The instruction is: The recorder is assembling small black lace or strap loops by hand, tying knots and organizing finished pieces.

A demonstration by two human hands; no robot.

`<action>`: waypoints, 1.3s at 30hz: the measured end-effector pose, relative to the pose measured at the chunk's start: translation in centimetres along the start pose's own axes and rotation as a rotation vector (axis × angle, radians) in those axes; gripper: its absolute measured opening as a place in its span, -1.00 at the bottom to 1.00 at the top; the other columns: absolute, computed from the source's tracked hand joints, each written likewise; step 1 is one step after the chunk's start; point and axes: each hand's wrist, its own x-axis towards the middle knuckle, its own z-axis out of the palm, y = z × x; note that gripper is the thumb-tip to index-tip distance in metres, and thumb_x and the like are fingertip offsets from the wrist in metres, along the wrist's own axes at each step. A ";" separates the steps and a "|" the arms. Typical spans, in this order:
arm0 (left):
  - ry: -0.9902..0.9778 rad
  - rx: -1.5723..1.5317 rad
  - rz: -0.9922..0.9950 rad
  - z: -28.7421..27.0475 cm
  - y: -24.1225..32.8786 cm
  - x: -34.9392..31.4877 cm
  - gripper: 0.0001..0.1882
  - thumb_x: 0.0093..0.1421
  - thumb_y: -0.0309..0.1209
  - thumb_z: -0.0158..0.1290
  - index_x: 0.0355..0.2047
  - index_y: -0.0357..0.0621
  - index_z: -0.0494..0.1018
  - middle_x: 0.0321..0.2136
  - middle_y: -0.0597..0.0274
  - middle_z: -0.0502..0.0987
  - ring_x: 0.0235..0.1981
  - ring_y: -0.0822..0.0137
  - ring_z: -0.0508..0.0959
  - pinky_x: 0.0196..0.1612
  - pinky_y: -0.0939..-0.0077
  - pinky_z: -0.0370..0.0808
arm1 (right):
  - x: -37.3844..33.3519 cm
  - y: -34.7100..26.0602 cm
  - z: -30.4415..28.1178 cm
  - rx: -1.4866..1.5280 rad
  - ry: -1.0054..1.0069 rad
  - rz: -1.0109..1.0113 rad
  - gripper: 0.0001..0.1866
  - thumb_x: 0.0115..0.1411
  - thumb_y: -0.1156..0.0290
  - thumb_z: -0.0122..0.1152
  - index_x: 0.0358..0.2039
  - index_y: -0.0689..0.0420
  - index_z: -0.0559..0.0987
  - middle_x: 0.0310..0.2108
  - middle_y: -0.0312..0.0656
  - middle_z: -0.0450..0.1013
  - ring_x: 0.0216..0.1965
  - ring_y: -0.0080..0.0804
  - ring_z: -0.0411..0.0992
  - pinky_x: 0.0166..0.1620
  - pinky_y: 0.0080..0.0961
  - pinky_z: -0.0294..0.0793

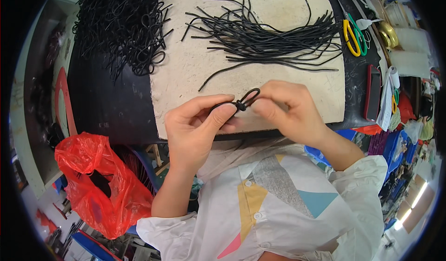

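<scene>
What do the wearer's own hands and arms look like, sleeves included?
The left hand and right hand are ungloved, with no watch or bracelet visible. Loose white sleeves end around the elbows, belonging to a white shirt with coloured geometric patches.

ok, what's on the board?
Black cords lie spread across the board; a tangled pile overlaps its left edge. Left hand pinches a knotted cord over the near side, right hand at its loop. Board beneath both is hidden.

Head-worn fisheye looks down from close above the hands [191,127]; its rim seems blurred.
</scene>
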 end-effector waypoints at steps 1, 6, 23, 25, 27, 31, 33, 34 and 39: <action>0.030 0.156 0.139 0.0 -0.4 0.0 -0.87 0.02 -0.63 0.04 -0.37 -0.43 0.44 -0.50 0.06 0.51 -0.52 0.35 0.55 -0.45 0.66 0.51 | 0.2 -0.2 0.1 0.136 0.047 0.093 -0.89 0.00 0.50 0.14 -0.43 0.24 0.53 -0.53 -0.21 0.46 -0.48 -0.50 0.41 -0.41 -0.61 0.36; 0.042 0.642 0.674 0.5 -0.7 -0.1 -0.83 -0.16 -0.68 0.13 -0.47 -0.28 0.52 -0.51 0.08 0.53 -0.53 0.40 0.55 -0.44 0.68 0.46 | 0.8 -0.6 -0.2 0.138 0.012 0.085 -0.85 0.01 0.51 0.15 -0.36 0.26 0.52 -0.49 -0.25 0.47 -0.45 -0.59 0.40 -0.37 -0.65 0.38; -0.060 -0.266 -0.249 0.2 -0.2 -0.2 -0.85 0.07 -0.59 0.00 -0.31 -0.37 0.41 -0.48 0.11 0.50 -0.51 0.37 0.55 -0.43 0.68 0.51 | 1.6 -1.2 -0.3 -0.303 0.014 -0.410 -0.80 -0.18 0.62 0.20 -0.44 0.20 0.52 -0.54 -0.18 0.44 -0.52 -0.29 0.42 -0.47 -0.52 0.38; -0.057 -0.246 -0.229 0.2 -0.3 -0.2 -0.85 0.07 -0.59 0.00 -0.31 -0.37 0.40 -0.49 0.11 0.49 -0.52 0.39 0.54 -0.44 0.69 0.50 | 1.5 -1.1 -0.4 -0.326 0.015 -0.442 -0.80 -0.19 0.62 0.21 -0.44 0.20 0.52 -0.55 -0.17 0.43 -0.52 -0.28 0.41 -0.47 -0.51 0.38; -0.051 -0.195 -0.182 0.2 -0.5 -0.2 -0.85 0.07 -0.59 0.00 -0.31 -0.38 0.40 -0.50 0.12 0.49 -0.52 0.40 0.54 -0.44 0.70 0.50 | 1.5 -1.1 -0.3 -0.348 0.017 -0.458 -0.79 -0.19 0.61 0.21 -0.44 0.20 0.52 -0.55 -0.17 0.42 -0.52 -0.28 0.40 -0.47 -0.51 0.37; -0.020 -0.069 -0.040 0.6 -0.6 -0.4 -0.86 0.07 -0.59 0.00 -0.33 -0.40 0.41 -0.50 0.12 0.49 -0.52 0.43 0.53 -0.44 0.72 0.49 | 1.5 -1.4 -0.4 -0.438 -0.031 -0.419 -0.81 -0.17 0.58 0.20 -0.44 0.18 0.51 -0.56 -0.18 0.39 -0.51 -0.27 0.39 -0.47 -0.48 0.36; -0.007 -0.063 -0.028 0.6 -0.6 -0.6 -0.85 0.07 -0.59 0.00 -0.32 -0.40 0.41 -0.50 0.11 0.49 -0.52 0.43 0.53 -0.43 0.72 0.48 | 1.5 -1.3 -0.6 -0.461 -0.077 -0.394 -0.82 -0.16 0.57 0.19 -0.44 0.17 0.51 -0.56 -0.18 0.38 -0.51 -0.27 0.38 -0.47 -0.47 0.36; -0.010 -0.080 -0.048 0.6 -0.5 -0.6 -0.85 0.07 -0.59 0.00 -0.32 -0.40 0.41 -0.50 0.10 0.49 -0.52 0.43 0.53 -0.44 0.72 0.48 | 1.5 -1.0 -0.7 -0.451 -0.094 -0.388 -0.82 -0.15 0.56 0.19 -0.44 0.16 0.51 -0.56 -0.19 0.37 -0.50 -0.27 0.37 -0.47 -0.47 0.35; -0.060 -0.243 -0.198 -0.1 -1.0 -0.3 -0.83 0.06 -0.59 0.02 -0.31 -0.40 0.42 -0.48 0.09 0.50 -0.51 0.41 0.53 -0.43 0.71 0.49 | 1.3 -1.1 -0.9 -0.397 -0.134 -0.313 -0.81 -0.13 0.62 0.20 -0.41 0.21 0.53 -0.53 -0.19 0.39 -0.51 -0.37 0.38 -0.47 -0.60 0.34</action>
